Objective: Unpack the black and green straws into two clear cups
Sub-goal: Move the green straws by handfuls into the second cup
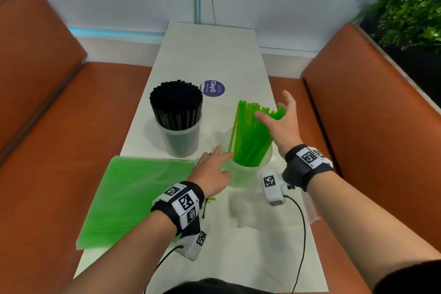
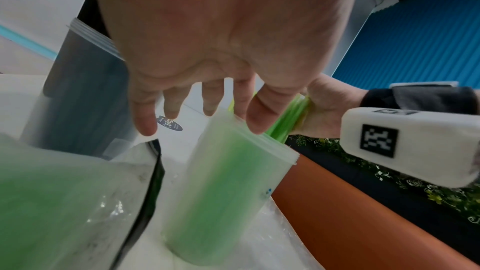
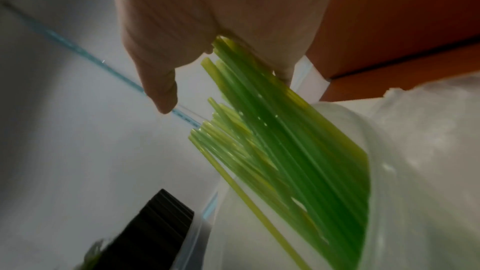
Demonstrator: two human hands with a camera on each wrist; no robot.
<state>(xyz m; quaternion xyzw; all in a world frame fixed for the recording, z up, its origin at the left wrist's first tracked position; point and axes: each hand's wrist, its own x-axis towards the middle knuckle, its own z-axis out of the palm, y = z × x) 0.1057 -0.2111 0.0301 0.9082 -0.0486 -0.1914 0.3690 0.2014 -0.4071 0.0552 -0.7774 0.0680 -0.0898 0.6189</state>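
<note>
A clear cup point(image 1: 182, 143) packed with black straws point(image 1: 176, 107) stands at the table's middle left. To its right a second clear cup point(image 1: 247, 175) holds green straws point(image 1: 250, 136) that fan out and lean right. My right hand point(image 1: 284, 119) is spread open, palm against the upper ends of the green straws point(image 3: 285, 151). My left hand point(image 1: 214, 167) reaches with straight fingers to the green cup's rim point(image 2: 259, 140); the thumb point(image 2: 262, 118) touches it. A flat bag of green straws point(image 1: 133, 196) lies under my left forearm.
The narrow white table point(image 1: 214, 50) runs between two orange benches point(image 1: 47, 126). A round purple sticker point(image 1: 213, 88) lies behind the cups. Crumpled clear wrap point(image 1: 250, 212) sits near the green cup's front, and a loose green straw point(image 1: 211, 199) lies by my left wrist. A plant point(image 1: 410, 7) is at the far right.
</note>
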